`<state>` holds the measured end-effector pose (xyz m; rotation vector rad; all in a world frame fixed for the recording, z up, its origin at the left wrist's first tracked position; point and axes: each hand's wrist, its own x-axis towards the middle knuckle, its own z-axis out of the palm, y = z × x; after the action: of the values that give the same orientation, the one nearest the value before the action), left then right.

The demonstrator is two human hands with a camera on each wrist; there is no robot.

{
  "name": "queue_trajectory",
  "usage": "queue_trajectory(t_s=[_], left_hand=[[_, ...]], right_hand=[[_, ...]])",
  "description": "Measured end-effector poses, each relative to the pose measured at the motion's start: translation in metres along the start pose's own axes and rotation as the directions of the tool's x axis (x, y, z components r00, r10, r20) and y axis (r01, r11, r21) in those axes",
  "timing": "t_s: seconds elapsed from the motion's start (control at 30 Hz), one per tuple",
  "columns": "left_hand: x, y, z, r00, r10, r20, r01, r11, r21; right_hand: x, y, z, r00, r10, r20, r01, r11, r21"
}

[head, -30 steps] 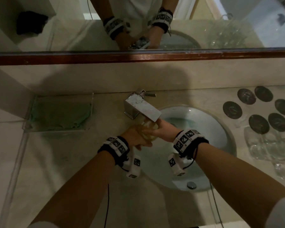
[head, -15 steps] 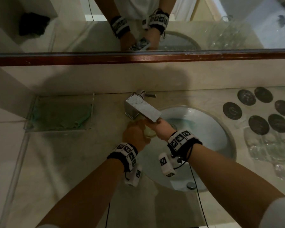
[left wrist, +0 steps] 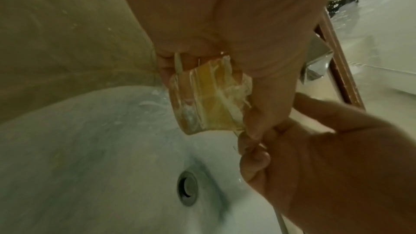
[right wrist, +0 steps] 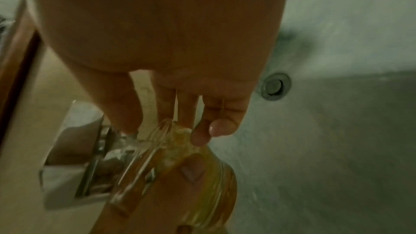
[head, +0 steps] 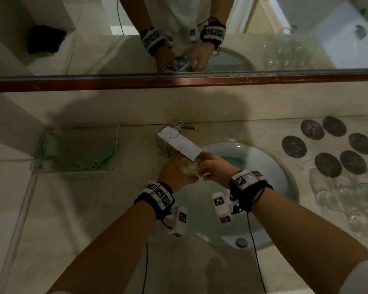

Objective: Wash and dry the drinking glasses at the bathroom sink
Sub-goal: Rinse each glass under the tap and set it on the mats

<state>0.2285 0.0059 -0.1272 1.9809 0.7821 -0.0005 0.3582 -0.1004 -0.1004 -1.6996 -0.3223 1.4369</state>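
Note:
A clear drinking glass [head: 188,167] is held tilted just under the faucet spout [head: 182,145], over the left rim of the sink [head: 270,166]. My left hand [head: 173,176] grips the glass round its wall. In the left wrist view the glass [left wrist: 202,100] has a yellow sponge [left wrist: 216,95] inside it. My right hand [head: 216,170] reaches into the mouth of the glass [right wrist: 180,175]. Its fingers [right wrist: 186,111] are inside on the sponge and its thumb is outside the rim. Soap film streaks the glass.
Several clear glasses [head: 348,200] and round dark coasters [head: 327,164] sit on the counter right of the sink. A clear tray [head: 38,168] with a green cloth [head: 77,151] is at the left. The drain [left wrist: 188,190] is open below. A mirror runs behind.
Both hands stay under the spout with the glass. My left wrist has swung in closer to the sink, and my right hand has shifted slightly round the glass mouth.

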Motion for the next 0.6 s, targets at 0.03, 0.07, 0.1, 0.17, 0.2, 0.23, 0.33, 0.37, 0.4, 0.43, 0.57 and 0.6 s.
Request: queue_trajectory(t_s=[0.03, 0.07, 0.1, 0.17, 0.2, 0.23, 0.33, 0.37, 0.4, 0.43, 0.57, 0.6], left_hand=[[-0.002, 0.001, 0.000, 0.999, -0.038, -0.025, 0.037, 0.998, -0.048], [-0.004, 0.000, 0.000, 0.996, -0.073, -0.050, 0.067, 0.991, -0.112], [-0.003, -0.001, 0.001, 0.991, -0.111, -0.079, 0.098, 0.984, -0.148], [-0.005, 0.001, 0.004, 0.984, -0.142, -0.105, 0.121, 0.976, -0.182], [-0.006, 0.002, 0.005, 0.983, -0.145, -0.112, 0.121, 0.972, -0.200], [-0.006, 0.004, 0.007, 0.983, -0.146, -0.114, 0.121, 0.972, -0.200], [-0.005, 0.014, 0.013, 0.983, -0.142, -0.117, 0.112, 0.966, -0.231], [-0.004, 0.017, 0.016, 0.987, -0.130, -0.094, 0.112, 0.977, -0.184], [-0.005, 0.020, 0.017, 0.988, -0.135, -0.074, 0.121, 0.979, -0.163], [-0.003, 0.019, 0.017, 0.987, -0.139, -0.080, 0.129, 0.984, -0.120], [-0.007, 0.014, 0.011, 0.976, -0.150, -0.161, 0.118, 0.975, -0.189], [-0.008, 0.009, 0.013, 0.978, -0.135, -0.162, 0.103, 0.976, -0.190]], right_hand=[[0.000, 0.002, -0.002, 0.999, 0.032, -0.018, -0.030, 0.997, 0.078], [-0.001, 0.003, -0.002, 0.998, 0.060, -0.033, -0.055, 0.990, 0.131], [-0.002, 0.005, -0.001, 0.994, 0.100, -0.043, -0.092, 0.982, 0.168], [-0.001, 0.008, 0.001, 0.979, 0.205, -0.015, -0.197, 0.954, 0.226], [-0.001, 0.009, 0.003, 0.968, 0.247, 0.035, -0.248, 0.935, 0.253], [-0.001, 0.009, 0.004, 0.960, 0.268, 0.083, -0.281, 0.915, 0.291], [0.002, 0.006, 0.007, 0.957, 0.275, 0.089, -0.286, 0.854, 0.435], [0.003, 0.005, 0.007, 0.960, 0.273, 0.065, -0.272, 0.850, 0.451], [0.004, 0.003, 0.006, 0.962, 0.267, 0.052, -0.261, 0.852, 0.454], [0.005, 0.002, 0.005, 0.964, 0.263, 0.050, -0.256, 0.855, 0.452], [0.008, 0.000, 0.001, 0.964, 0.258, 0.058, -0.256, 0.856, 0.449], [0.008, 0.000, 0.001, 0.965, 0.257, 0.057, -0.254, 0.857, 0.448]])
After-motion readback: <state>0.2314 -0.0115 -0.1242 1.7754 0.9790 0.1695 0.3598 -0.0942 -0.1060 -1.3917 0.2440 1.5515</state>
